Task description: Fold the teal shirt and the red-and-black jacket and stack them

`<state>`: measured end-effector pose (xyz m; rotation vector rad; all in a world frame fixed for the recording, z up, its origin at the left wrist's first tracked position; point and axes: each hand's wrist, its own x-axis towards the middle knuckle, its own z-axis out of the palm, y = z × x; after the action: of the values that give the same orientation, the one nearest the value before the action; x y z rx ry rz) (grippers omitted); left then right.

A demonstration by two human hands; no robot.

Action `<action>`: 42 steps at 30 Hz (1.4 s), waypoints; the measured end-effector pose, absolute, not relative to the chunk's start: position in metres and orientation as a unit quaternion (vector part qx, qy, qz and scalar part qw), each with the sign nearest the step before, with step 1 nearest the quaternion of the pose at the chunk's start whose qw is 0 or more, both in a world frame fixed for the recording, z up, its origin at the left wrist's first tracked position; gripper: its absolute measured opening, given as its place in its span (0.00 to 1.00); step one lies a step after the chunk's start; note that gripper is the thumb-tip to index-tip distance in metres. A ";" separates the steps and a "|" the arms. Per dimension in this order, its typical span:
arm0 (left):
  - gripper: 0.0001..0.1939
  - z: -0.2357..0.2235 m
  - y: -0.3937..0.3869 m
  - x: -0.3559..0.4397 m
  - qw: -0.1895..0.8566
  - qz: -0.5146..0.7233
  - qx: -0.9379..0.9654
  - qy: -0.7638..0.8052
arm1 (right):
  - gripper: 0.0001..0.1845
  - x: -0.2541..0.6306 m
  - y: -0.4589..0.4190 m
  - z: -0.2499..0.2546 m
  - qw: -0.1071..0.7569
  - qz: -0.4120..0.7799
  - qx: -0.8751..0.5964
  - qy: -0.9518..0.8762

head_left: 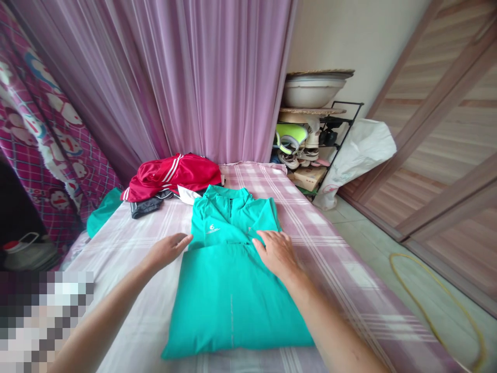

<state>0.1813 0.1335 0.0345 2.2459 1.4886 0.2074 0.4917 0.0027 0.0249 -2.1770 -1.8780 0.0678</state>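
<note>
A teal zip-neck jacket (229, 290) lies on the checked bedsheet, its collar pointing away from me and its lower part folded up over the front. A small white logo shows on its chest. My left hand (171, 250) is at the jacket's left edge near the fold line, fingers extended and holding nothing; whether the fingertips touch the cloth I cannot tell. On the right side of the fold rests my right hand (277, 253), palm down, thumb apart from the fingers, with no cloth visibly pinched.
Red clothing (174, 176) with white stripes is heaped at the far left, beside a dark garment (147, 206). Purple curtains (217, 77) hang behind the bed. A shoe rack (341, 140) with a white basin (314, 92) stands right. A yellow hoop (430, 326) lies on the floor.
</note>
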 end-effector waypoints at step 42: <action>0.46 -0.025 0.003 0.145 0.093 0.080 0.958 0.257 | 0.46 0.517 -0.138 -0.007 0.121 0.069 -0.561 -0.816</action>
<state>0.1449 0.0030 -0.0249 2.8449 0.7634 0.2386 0.5172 -0.1379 -0.0070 -1.6383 -2.3826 0.2029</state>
